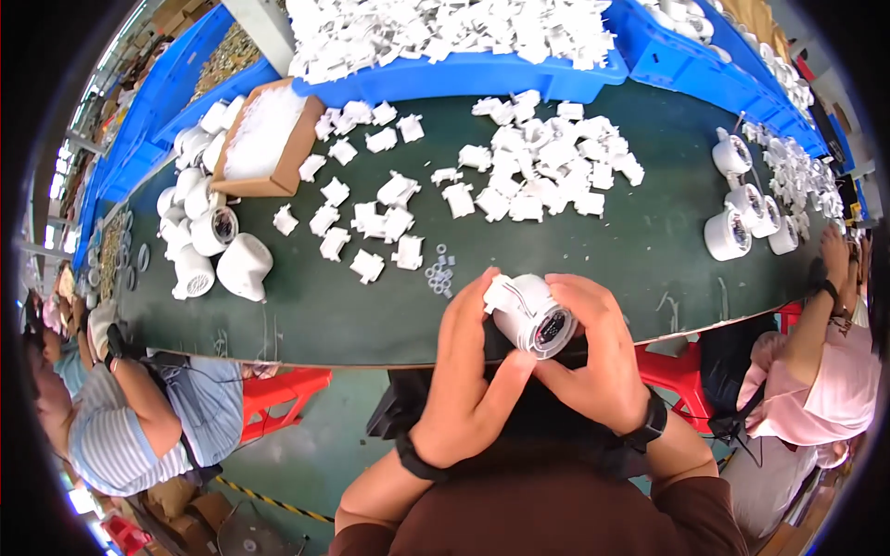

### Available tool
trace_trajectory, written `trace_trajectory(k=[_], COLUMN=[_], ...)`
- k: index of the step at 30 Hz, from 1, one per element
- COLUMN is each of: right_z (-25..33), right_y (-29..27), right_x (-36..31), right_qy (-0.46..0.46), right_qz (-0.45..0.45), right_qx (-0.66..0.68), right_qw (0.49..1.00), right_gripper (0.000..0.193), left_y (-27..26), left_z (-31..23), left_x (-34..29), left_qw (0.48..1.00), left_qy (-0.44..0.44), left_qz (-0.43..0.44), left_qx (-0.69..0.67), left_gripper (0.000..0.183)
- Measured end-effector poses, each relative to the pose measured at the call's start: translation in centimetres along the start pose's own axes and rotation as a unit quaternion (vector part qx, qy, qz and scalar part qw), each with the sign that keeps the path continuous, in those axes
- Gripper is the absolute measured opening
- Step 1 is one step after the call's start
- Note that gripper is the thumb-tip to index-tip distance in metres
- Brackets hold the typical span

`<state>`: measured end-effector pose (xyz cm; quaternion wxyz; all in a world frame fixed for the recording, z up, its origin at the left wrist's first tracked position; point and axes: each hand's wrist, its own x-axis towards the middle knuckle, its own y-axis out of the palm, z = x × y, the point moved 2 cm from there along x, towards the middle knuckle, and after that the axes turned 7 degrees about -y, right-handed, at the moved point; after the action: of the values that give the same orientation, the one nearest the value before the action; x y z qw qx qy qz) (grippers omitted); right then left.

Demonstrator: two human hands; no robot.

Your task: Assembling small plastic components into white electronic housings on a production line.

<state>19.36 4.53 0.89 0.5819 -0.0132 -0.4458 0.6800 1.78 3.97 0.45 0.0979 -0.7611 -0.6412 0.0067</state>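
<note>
Between my two hands, just over the table's near edge, is a white round camera housing (521, 310) with a dark lens face turned toward me and to the right. My left hand (477, 371) grips its left side, the fingertips by a small white plastic bracket at its upper left. My right hand (593, 357) wraps its right side, thumb near the lens rim. A thin wire runs across the top of the housing. Left of my hands lie several small clear rings (438, 273). Beyond them are scattered white plastic brackets (371, 222) and a larger heap of brackets (547, 162).
White camera housings (193, 269) cluster at the left beside an open cardboard box (289, 153). More housings (728, 234) stand at the right. A blue bin (399, 82) full of white parts spans the back. People sit on both sides, one in a striped shirt (120, 445), one in pink (816, 389).
</note>
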Motion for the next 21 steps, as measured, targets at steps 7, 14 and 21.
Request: trace_trajectory(k=[7,14,21], right_z=[0.1,0.1,1.2], right_y=[0.7,0.0,0.3], right_x=[1.0,1.9,2.5], right_qy=[-0.009,0.208,0.146], right_qz=[0.081,0.023,0.010], right_qx=[0.153,0.423,0.343], right_qw=[0.985,0.881,0.928], right_gripper=[0.049,0.021,0.014], left_y=[-0.5,-0.8,-1.7], left_z=[0.3,0.1,-0.5], left_x=[0.1,0.6,0.3], left_qw=[0.967,0.955,0.969], left_qy=[0.062,0.109,0.069], left_qz=[-0.076,-0.038,-0.086], left_qx=[0.235,0.273,0.220], left_gripper=[0.042,0.048,0.018])
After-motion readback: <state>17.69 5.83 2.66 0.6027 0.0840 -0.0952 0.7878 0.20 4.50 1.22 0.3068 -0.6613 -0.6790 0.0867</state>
